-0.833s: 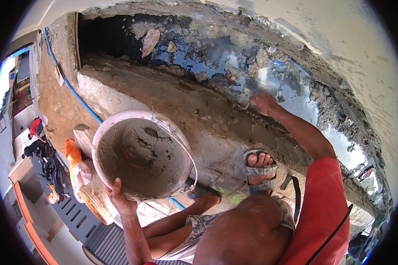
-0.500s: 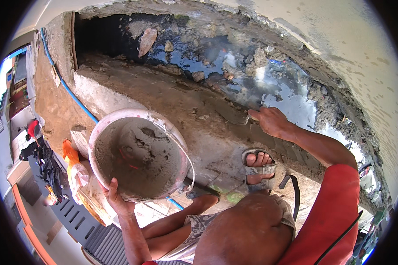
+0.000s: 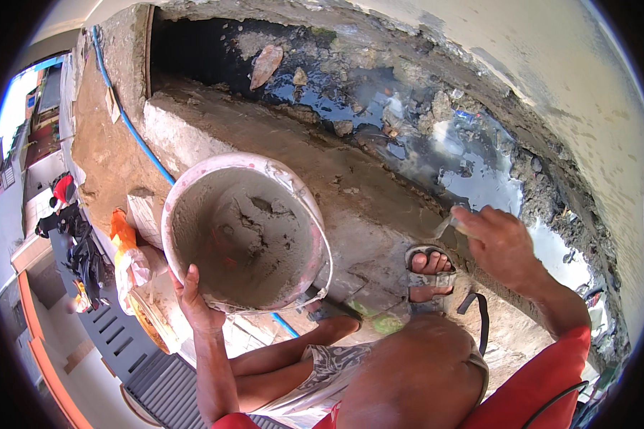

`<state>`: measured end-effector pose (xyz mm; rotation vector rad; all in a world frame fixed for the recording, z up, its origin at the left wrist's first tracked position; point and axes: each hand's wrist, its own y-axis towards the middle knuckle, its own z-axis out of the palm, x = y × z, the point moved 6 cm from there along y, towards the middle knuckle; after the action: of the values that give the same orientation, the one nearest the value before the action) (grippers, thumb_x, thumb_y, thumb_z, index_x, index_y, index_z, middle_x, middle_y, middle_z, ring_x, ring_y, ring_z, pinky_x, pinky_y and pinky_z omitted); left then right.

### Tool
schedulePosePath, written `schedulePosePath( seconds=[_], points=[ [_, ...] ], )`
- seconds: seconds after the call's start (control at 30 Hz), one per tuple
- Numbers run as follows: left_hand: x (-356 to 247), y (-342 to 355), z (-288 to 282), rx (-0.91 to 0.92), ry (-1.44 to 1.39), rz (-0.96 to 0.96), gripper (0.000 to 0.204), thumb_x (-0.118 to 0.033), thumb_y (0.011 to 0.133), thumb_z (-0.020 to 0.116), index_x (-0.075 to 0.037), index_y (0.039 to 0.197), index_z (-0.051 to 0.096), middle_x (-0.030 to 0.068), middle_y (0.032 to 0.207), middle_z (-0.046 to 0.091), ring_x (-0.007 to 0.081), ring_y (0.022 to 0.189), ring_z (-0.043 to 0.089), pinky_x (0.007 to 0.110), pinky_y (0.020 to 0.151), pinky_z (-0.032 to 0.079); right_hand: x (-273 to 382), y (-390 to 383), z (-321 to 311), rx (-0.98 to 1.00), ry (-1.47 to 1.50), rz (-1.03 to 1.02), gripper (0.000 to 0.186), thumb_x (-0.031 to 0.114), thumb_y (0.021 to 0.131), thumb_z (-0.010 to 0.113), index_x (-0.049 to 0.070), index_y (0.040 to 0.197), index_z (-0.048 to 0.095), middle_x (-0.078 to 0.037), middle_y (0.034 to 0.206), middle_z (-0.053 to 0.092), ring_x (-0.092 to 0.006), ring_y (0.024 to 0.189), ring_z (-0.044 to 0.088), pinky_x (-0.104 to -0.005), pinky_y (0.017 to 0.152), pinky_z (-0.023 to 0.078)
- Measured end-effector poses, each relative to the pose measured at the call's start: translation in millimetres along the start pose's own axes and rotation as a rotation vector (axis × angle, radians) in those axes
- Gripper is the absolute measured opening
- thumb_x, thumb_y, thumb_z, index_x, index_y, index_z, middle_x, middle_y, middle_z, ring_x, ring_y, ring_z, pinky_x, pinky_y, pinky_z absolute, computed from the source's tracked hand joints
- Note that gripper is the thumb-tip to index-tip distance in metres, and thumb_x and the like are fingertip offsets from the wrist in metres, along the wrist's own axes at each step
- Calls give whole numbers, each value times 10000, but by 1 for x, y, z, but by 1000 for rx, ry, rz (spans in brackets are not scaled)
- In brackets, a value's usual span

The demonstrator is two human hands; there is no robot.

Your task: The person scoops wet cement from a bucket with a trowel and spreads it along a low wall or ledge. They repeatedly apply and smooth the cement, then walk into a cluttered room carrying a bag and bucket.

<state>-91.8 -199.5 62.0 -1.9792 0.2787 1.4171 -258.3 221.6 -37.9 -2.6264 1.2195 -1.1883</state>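
A pale bucket (image 3: 170,236) of wet grey mortar (image 3: 247,239) tilts so that its mouth faces me. My left hand (image 3: 195,304) is closed on the bucket's near left rim, the thumb lying up over the edge. Over the concrete ledge (image 3: 293,146) beside the drain, my right hand (image 3: 499,242) grips a trowel (image 3: 445,226). Its small blade sits low at the mortar-smeared edge of the ledge; whether it touches is hard to tell. Most of the handle is hidden in my fist.
Dark water and rubble fill the drain (image 3: 361,100) beyond the ledge, under a pale wall (image 3: 551,79). A blue hose (image 3: 132,129) runs past the bucket. At left lie an orange-and-white sack (image 3: 125,247) and a grey grating (image 3: 161,386). My sandalled foot (image 3: 431,275) stands close to the ledge.
My right hand has drawn the trowel along the ledge toward the right and nearer to me. The view has shifted slightly; my left hand stays on the bucket rim.
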Motion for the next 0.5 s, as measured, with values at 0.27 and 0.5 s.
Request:
schedulePosePath(
  seconds=[0.27,0.5],
  points=[
    [-19,2,37,111,164,153,481,-229,916,660,-51,1316,461,40,1147,575,116,1004,526,279,908,423,88,79,-87,-117,-154,-386,487,-22,718,658,86,1190,607,-102,706,520,-262,635,567,-386,568,473],
    [-24,-10,65,140,503,257,507,-222,897,682,-29,1321,480,9,1053,578,83,925,493,249,839,409,179,157,-8,-127,-574,-545,381,125,783,590,20,1149,593,-123,765,591,-237,727,608,-341,604,461]
  ],
)
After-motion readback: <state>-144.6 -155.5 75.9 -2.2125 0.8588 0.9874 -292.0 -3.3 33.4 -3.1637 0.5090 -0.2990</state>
